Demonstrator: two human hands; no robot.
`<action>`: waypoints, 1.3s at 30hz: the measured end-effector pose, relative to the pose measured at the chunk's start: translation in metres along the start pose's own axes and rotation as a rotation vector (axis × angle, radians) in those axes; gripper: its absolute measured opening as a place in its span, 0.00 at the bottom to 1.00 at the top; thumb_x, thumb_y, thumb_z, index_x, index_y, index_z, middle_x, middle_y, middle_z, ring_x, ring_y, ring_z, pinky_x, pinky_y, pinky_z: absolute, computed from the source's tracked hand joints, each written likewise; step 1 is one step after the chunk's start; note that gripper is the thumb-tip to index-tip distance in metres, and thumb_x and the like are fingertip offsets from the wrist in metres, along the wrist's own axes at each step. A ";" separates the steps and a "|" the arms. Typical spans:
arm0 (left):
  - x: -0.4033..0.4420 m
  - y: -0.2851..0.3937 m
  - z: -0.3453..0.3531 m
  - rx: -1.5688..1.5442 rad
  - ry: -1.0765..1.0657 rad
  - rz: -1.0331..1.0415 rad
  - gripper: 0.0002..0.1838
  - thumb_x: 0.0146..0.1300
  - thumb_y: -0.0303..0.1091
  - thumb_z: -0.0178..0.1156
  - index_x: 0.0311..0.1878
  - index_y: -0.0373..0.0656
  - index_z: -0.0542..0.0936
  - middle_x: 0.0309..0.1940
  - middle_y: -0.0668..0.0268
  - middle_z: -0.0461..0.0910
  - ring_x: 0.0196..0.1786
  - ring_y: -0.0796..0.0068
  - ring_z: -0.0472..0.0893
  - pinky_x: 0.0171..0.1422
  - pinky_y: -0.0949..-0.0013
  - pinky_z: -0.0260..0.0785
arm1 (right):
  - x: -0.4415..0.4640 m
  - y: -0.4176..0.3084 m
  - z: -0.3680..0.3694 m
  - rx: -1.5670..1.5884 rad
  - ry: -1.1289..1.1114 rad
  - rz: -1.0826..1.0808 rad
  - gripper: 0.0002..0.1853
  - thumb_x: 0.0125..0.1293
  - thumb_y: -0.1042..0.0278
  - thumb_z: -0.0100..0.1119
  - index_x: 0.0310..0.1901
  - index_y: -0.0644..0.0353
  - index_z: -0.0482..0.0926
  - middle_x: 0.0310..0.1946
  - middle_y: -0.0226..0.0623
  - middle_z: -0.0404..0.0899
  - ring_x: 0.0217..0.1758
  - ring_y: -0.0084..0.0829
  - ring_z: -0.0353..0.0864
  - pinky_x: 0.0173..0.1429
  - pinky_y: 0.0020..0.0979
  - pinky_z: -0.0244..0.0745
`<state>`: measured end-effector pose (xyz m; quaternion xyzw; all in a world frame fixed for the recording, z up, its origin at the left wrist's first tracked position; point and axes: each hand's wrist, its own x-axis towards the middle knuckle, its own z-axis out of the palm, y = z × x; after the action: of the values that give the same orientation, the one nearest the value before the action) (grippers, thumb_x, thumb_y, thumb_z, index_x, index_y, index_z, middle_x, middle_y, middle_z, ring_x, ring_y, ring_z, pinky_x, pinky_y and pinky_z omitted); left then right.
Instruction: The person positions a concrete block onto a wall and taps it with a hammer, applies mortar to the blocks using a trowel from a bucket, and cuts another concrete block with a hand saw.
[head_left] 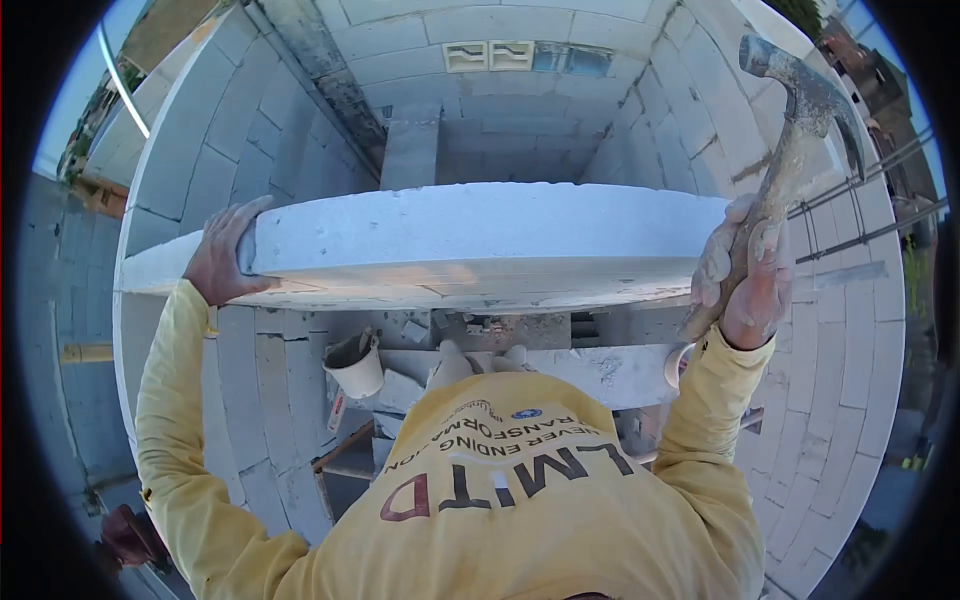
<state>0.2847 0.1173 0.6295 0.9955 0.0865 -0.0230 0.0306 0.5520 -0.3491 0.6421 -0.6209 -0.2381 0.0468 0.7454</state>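
My right hand (pixel 745 275) is wrapped around the worn handle of a claw hammer (pixel 790 130). The hammer is held upright, its head above the hand and its claw pointing right; pale dust coats the fingers and the handle. A long white block (pixel 480 225) forms the top course of the low wall in front of me. My left hand (pixel 228 252) grips this block at its left end, fingers over the top and thumb against the near face. The right hand is close to the block's right end; I cannot tell whether it touches.
A white bucket (pixel 356 365) stands below on the near side, among block pieces. Block walls rise on the left (pixel 215 130) and right (pixel 820 400). Thin steel bars (pixel 870 170) jut out at the right. Vent blocks (pixel 490 56) sit in the far wall.
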 end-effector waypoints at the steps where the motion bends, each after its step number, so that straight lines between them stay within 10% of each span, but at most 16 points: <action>1: 0.002 -0.001 0.005 -0.040 0.058 0.051 0.57 0.29 0.38 0.76 0.70 0.43 0.62 0.58 0.54 0.72 0.62 0.50 0.69 0.71 0.53 0.57 | -0.007 0.000 -0.021 0.042 0.138 0.013 0.24 0.73 0.45 0.48 0.47 0.65 0.70 0.17 0.30 0.67 0.12 0.20 0.64 0.16 0.22 0.62; 11: 0.015 0.007 0.014 0.022 -0.040 0.053 0.57 0.34 0.51 0.73 0.69 0.35 0.61 0.60 0.48 0.71 0.63 0.46 0.70 0.68 0.51 0.61 | -0.127 0.062 -0.215 0.237 0.983 0.452 0.17 0.71 0.50 0.50 0.46 0.57 0.69 0.20 0.26 0.65 0.14 0.21 0.64 0.16 0.25 0.63; 21: 0.016 0.011 0.014 -0.009 -0.060 0.013 0.52 0.36 0.52 0.72 0.65 0.35 0.63 0.55 0.49 0.70 0.58 0.44 0.70 0.64 0.49 0.61 | -0.112 0.140 -0.207 0.356 0.619 0.692 0.17 0.70 0.50 0.51 0.44 0.56 0.70 0.18 0.25 0.65 0.13 0.20 0.65 0.14 0.25 0.64; 24: 0.012 0.003 0.020 0.016 -0.053 0.015 0.51 0.37 0.52 0.72 0.64 0.36 0.63 0.54 0.49 0.70 0.58 0.44 0.70 0.63 0.49 0.61 | -0.098 0.123 -0.186 0.107 -0.045 0.901 0.18 0.71 0.49 0.49 0.44 0.57 0.70 0.18 0.27 0.67 0.12 0.21 0.67 0.14 0.27 0.67; 32: 0.009 -0.003 0.024 0.046 0.011 0.062 0.51 0.38 0.56 0.71 0.63 0.35 0.63 0.53 0.49 0.69 0.57 0.45 0.70 0.62 0.50 0.61 | -0.093 0.130 -0.222 0.347 0.389 0.804 0.16 0.71 0.51 0.47 0.43 0.57 0.70 0.17 0.27 0.67 0.10 0.21 0.66 0.12 0.27 0.67; 39: 0.011 -0.003 0.022 0.081 -0.020 0.085 0.55 0.42 0.70 0.67 0.64 0.34 0.63 0.53 0.50 0.69 0.57 0.45 0.71 0.61 0.49 0.61 | -0.096 0.125 -0.188 0.220 0.061 0.958 0.15 0.72 0.51 0.49 0.44 0.57 0.71 0.14 0.26 0.65 0.09 0.21 0.64 0.11 0.26 0.64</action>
<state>0.2941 0.1211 0.6072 0.9984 0.0430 -0.0351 -0.0081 0.5729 -0.5261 0.4732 -0.5792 0.1023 0.3910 0.7079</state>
